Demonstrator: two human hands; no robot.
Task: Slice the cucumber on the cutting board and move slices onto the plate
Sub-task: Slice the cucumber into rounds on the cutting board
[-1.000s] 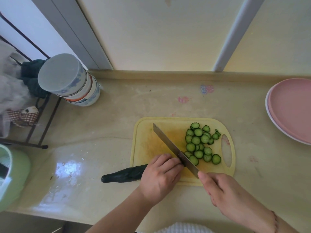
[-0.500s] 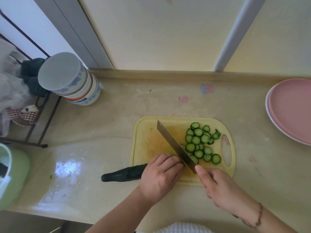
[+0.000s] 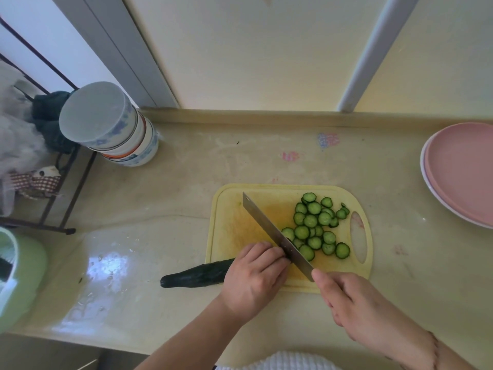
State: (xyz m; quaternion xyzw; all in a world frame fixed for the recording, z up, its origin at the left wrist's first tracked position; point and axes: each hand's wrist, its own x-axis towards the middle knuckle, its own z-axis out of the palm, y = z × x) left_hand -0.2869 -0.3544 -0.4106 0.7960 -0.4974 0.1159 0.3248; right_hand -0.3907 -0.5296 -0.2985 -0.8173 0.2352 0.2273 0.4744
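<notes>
Cucumber, dark green and long [image 3: 196, 274], lies across the front left edge of the pale yellow plastic cutting board [image 3: 234, 225], its uncut end sticking out over the beige stone counter [image 3: 160, 198] and its cut end hidden under the left hand [image 3: 256, 273]; that hand presses down on it with curled fingers gripping it, knuckles right beside the blade; the right hand [image 3: 354, 303] is wrapped around the handle of the broad steel knife [image 3: 277, 236], the handle itself hidden in the grasp; the blade runs diagonally from the board's far left area to its front edge, its lower part meeting the cucumber just beside the left fingertips; round green cucumber slices [image 3: 316, 228] lie scattered and partly overlapping on the right half of the board, between the blade and the oval handle hole near the board's right edge; pink round plates [image 3: 464, 172], stacked, sit at the counter's right edge, well apart from the board; a stack of upturned white and blue ceramic bowls [image 3: 112, 126] stands near the counter's far left corner; a dark metal wire rack [image 3: 53, 188] with cloths stands at the left edge; a pale green container [image 3: 21, 276] sits at the front left corner.
</notes>
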